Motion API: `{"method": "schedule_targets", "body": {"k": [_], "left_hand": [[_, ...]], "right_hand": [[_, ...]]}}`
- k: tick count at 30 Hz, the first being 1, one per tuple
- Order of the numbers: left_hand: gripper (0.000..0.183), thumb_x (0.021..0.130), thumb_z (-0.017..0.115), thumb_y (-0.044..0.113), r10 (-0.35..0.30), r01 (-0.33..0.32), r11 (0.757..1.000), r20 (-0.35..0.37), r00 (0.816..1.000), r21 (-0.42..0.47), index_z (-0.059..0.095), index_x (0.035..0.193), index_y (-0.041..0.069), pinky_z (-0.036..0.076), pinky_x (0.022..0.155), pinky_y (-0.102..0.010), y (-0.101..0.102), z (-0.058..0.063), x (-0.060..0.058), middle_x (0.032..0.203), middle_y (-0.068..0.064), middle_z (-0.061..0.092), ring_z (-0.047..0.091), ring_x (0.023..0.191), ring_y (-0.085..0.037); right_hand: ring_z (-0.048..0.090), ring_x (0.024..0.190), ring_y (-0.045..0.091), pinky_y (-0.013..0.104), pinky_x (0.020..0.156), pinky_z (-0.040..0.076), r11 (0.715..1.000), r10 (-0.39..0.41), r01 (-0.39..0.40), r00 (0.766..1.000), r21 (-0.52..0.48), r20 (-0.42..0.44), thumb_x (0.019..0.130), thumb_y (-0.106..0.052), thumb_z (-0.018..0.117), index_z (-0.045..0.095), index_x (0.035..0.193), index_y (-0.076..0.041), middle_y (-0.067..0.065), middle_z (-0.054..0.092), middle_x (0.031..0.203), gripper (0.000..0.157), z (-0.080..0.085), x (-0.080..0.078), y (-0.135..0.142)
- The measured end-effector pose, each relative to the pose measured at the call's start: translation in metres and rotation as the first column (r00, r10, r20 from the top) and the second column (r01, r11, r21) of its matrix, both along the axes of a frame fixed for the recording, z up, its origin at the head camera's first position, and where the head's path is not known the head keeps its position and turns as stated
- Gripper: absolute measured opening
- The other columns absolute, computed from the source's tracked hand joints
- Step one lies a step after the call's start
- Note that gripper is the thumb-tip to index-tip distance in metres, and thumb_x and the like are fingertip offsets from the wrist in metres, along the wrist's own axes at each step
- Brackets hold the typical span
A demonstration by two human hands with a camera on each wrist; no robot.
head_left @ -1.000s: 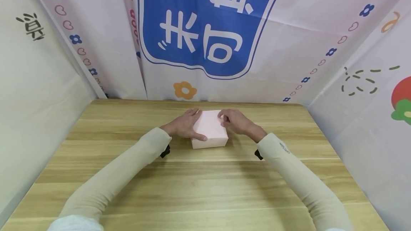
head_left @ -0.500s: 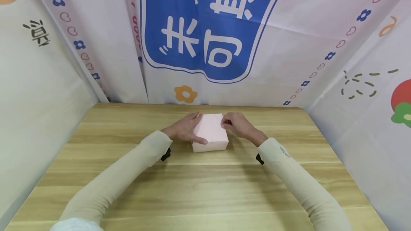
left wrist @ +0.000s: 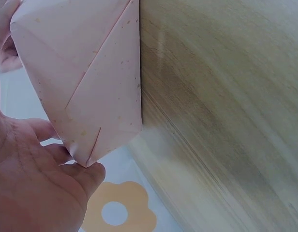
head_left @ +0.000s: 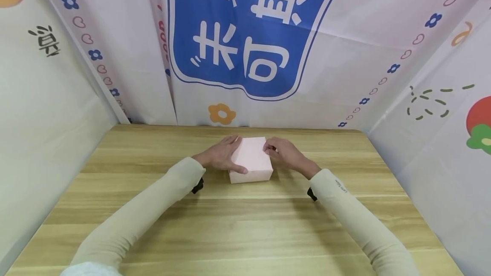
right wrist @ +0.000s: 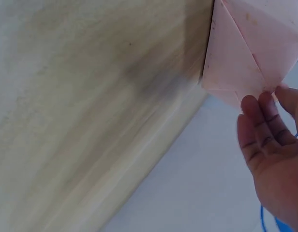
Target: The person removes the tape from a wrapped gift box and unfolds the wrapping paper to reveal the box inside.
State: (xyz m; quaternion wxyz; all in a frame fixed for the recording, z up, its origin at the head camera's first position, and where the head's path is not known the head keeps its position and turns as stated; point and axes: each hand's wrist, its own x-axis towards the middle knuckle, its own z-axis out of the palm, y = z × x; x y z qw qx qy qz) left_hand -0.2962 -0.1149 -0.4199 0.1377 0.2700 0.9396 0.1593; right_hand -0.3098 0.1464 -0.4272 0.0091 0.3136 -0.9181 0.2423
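A small box wrapped in pale pink, gold-flecked paper (head_left: pixel 251 156) sits on the wooden table, toward its far edge. My left hand (head_left: pixel 222 153) spans the left part of the box, thumb on the near top edge and fingers at the far corner. Folded seams run across the box's side (left wrist: pixel 100 72) in the left wrist view. At the right top edge my right hand (head_left: pixel 285 152) has its thumb and bent index finger together on the paper. In the right wrist view, its fingertips (right wrist: pixel 267 99) meet the fold near the corner; the exact contact is partly hidden.
The wood-grain table (head_left: pixel 230 229) runs toward the person. White printed cloth stands behind it, with a blue sign (head_left: pixel 238 33) and an orange flower (head_left: pixel 222 114). Side cloths flank the table, including the right one (head_left: pixel 422 152).
A small bit of paper raised at the right top edge a second ago now lies flat. My right hand has shifted slightly outward along that edge; the left hand stays on the box.
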Motion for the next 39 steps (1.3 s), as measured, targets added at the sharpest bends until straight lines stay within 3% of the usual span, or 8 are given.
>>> {"method": "schedule_targets", "body": {"k": [4, 8, 15, 19, 24, 28, 32, 39], "left_hand": [[0.126, 0.074, 0.066, 0.076, 0.003, -0.003, 1.0, -0.003, 1.0, 0.005, 0.004, 0.158, 0.005, 0.015, 0.124, -0.052, -0.001, 0.001, 0.0, 0.165, -0.019, 0.001, 0.006, 0.153, -0.038], [0.124, 0.075, 0.067, 0.074, -0.003, 0.004, 1.0, -0.005, 1.0, 0.016, 0.005, 0.158, 0.004, 0.015, 0.124, -0.052, -0.001, 0.001, 0.001, 0.165, -0.019, 0.002, 0.006, 0.153, -0.038], [0.126, 0.074, 0.067, 0.074, -0.004, 0.004, 1.0, 0.015, 1.0, 0.019, 0.004, 0.158, 0.004, 0.015, 0.123, -0.053, -0.001, -0.001, 0.004, 0.165, -0.019, 0.0, 0.006, 0.153, -0.038], [0.126, 0.074, 0.067, 0.075, -0.003, 0.002, 1.0, 0.01, 1.0, 0.017, 0.004, 0.158, 0.005, 0.014, 0.124, -0.052, 0.0, -0.001, 0.003, 0.165, -0.018, 0.0, 0.005, 0.153, -0.037], [0.126, 0.074, 0.066, 0.075, -0.003, 0.003, 1.0, -0.006, 1.0, 0.02, 0.004, 0.158, 0.005, 0.016, 0.124, -0.052, -0.001, -0.001, 0.001, 0.165, -0.019, 0.001, 0.006, 0.153, -0.038], [0.126, 0.074, 0.067, 0.075, -0.005, 0.005, 1.0, -0.009, 1.0, 0.021, 0.004, 0.158, 0.005, 0.015, 0.124, -0.052, 0.0, -0.002, 0.0, 0.166, -0.018, 0.001, 0.006, 0.153, -0.037], [0.126, 0.074, 0.067, 0.075, -0.004, 0.004, 1.0, -0.006, 1.0, 0.015, 0.003, 0.158, 0.006, 0.014, 0.124, -0.051, -0.001, -0.002, -0.001, 0.166, -0.017, 0.0, 0.006, 0.153, -0.036], [0.125, 0.075, 0.067, 0.073, -0.008, 0.008, 1.0, -0.014, 1.0, 0.025, 0.005, 0.158, 0.004, 0.016, 0.123, -0.053, -0.001, 0.001, 0.0, 0.165, -0.02, 0.002, 0.007, 0.152, -0.039]], "right_hand": [[0.057, 0.085, 0.016, 0.032, 0.077, 0.051, 1.0, 0.024, -0.024, 0.999, -0.002, -0.022, 0.1, -0.011, 0.057, 0.064, 0.095, -0.011, 0.003, 0.063, 0.091, 0.008, -0.001, -0.002, 0.001], [0.05, 0.093, 0.018, 0.032, 0.079, 0.045, 0.999, 0.043, -0.043, 0.998, 0.008, 0.045, 0.104, -0.011, 0.048, 0.057, 0.102, -0.008, 0.006, 0.056, 0.101, 0.01, -0.003, -0.001, 0.001], [0.057, 0.091, 0.017, 0.031, 0.079, 0.05, 0.993, 0.056, -0.047, 0.995, -0.108, 0.084, 0.102, -0.01, 0.052, 0.06, 0.116, -0.007, 0.006, 0.063, 0.101, 0.016, -0.009, 0.002, 0.006], [0.06, 0.089, 0.015, 0.03, 0.077, 0.052, 0.989, 0.046, -0.04, 0.998, -0.144, 0.043, 0.1, -0.009, 0.056, 0.065, 0.101, -0.009, 0.004, 0.066, 0.1, 0.009, -0.011, 0.001, 0.007], [0.052, 0.09, 0.018, 0.031, 0.077, 0.047, 0.987, 0.093, -0.084, 0.994, -0.139, 0.057, 0.102, -0.008, 0.049, 0.056, 0.095, -0.006, 0.006, 0.056, 0.094, 0.01, -0.011, -0.002, 0.006], [0.056, 0.094, 0.021, 0.033, 0.081, 0.05, 0.977, 0.119, -0.085, 0.978, -0.194, 0.17, 0.105, -0.009, 0.045, 0.055, 0.108, -0.004, 0.009, 0.058, 0.097, 0.012, -0.006, 0.002, 0.01], [0.061, 0.098, 0.023, 0.037, 0.088, 0.053, 0.969, 0.126, -0.083, 0.975, -0.232, 0.181, 0.102, -0.011, 0.052, 0.058, 0.12, -0.005, 0.012, 0.065, 0.104, 0.02, -0.004, 0.002, 0.013], [0.053, 0.077, 0.012, 0.02, 0.067, 0.047, 0.966, 0.035, -0.001, 0.992, -0.26, 0.124, 0.097, -0.01, 0.059, 0.065, 0.097, -0.006, 0.007, 0.066, 0.092, 0.007, -0.013, -0.001, 0.01]]}}
